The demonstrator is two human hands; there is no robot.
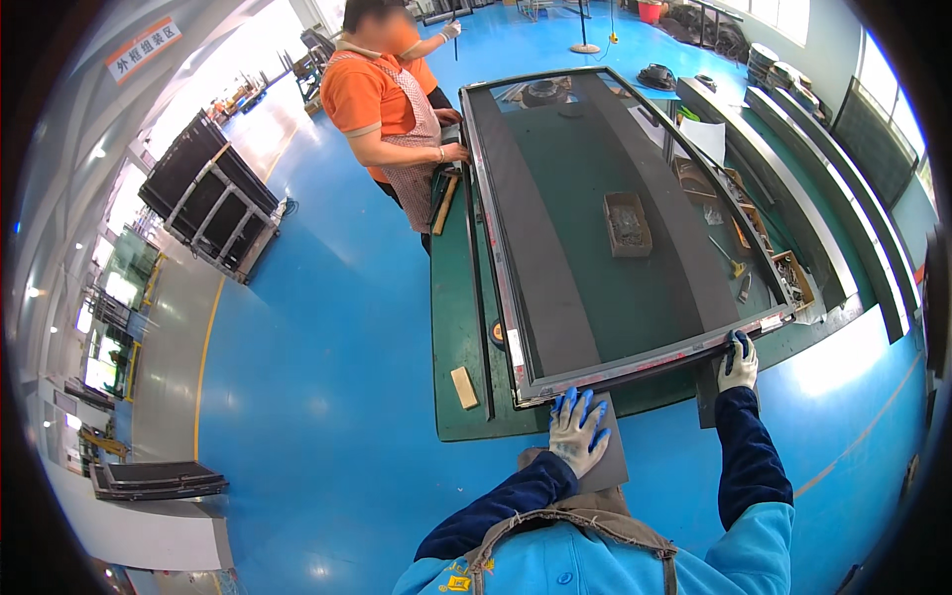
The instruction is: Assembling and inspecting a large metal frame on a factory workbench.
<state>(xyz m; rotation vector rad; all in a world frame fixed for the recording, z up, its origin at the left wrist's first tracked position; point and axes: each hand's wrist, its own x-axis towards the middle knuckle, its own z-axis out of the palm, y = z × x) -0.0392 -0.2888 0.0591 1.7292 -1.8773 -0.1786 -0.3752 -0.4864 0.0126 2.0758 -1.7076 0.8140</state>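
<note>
clock set on the framed panel, 12 facing away from the wearer.

framed panel (557,381): large, dark-edged, see-through pane with two dark bands; lies flat on the green counter (451,342), its near edge toward the wearer.

left hand (578,433): pale glove, blue fingertips; at the near edge, just past 6 o'clock. fingers spread, tips at the frame; a grey flat piece (607,461) shows beside and below the palm.

right hand (739,363): same glove type, at 5 o'clock, near the corner. fingers bent toward the frame edge; cannot tell whether they pinch it.

co-worker (382,119): orange shirt, checked apron; at 10 o'clock, both hands by the panel's far-left side.

other items: wooden-handled tool (446,205) at 9 o'clock, outside the panel. dark strip (477,288) running lengthwise beside the panel on its 9 o'clock side. pale block (463,388) between 7 and 8, on the counter. small box (629,238) of parts near the clock's centre; cannot tell if it sits above or below the pane. yellow-handled tool (735,267) toward 4. long profiles (793,203) at 2 o'clock, beyond the panel. blue floor (317,367) around the counter.
</note>
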